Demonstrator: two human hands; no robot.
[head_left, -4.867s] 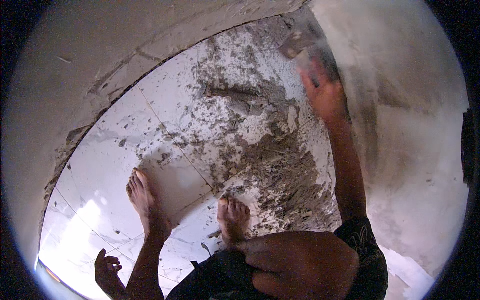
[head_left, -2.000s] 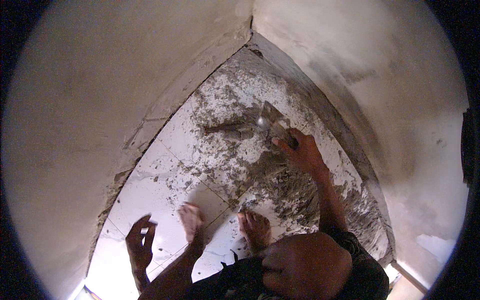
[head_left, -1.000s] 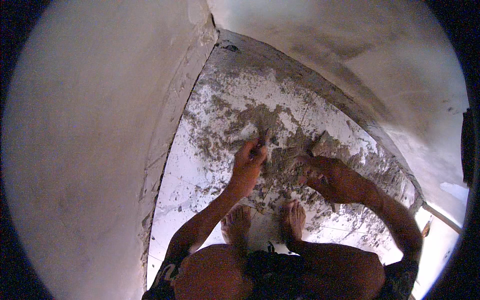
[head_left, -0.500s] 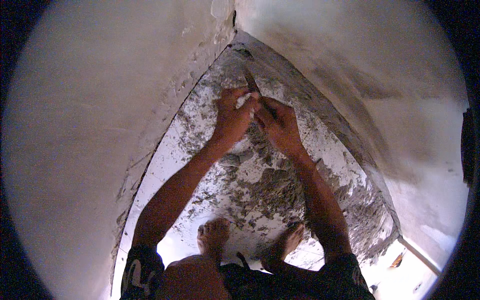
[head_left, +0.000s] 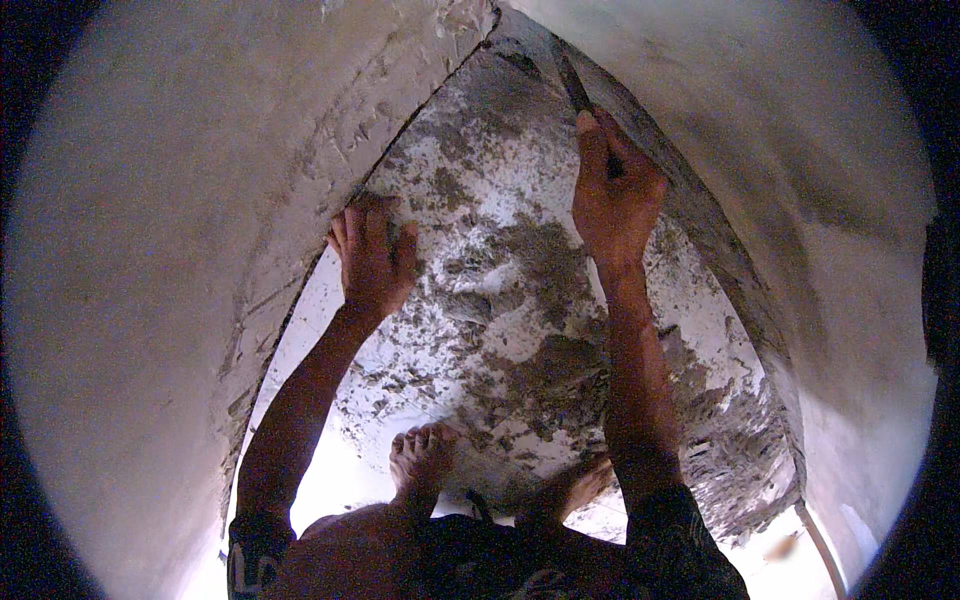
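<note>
My right hand (head_left: 620,205) is closed round a narrow, dark bladed tool (head_left: 571,82). Its blade points up and slightly left, near the foot of the right wall. Most of its grip is hidden in my fist, so its exact kind is unclear. My left hand (head_left: 374,262) rests with its fingers stretched out where the floor meets the left wall, holding nothing I can see. Between the two hands lies a pale floor (head_left: 480,210) covered with grey-brown, crumbly mortar-like dirt.
The left wall (head_left: 180,250) and right wall (head_left: 820,200) close in to a corner at the top. Rubble (head_left: 565,375) lies in rough patches ahead of my bare foot (head_left: 420,455). Along the right wall's base runs a dark, rough strip (head_left: 715,240).
My hands, together around the tool near the middle before, are now apart. The left has moved to the left wall's base; the right has carried the tool up and right.
</note>
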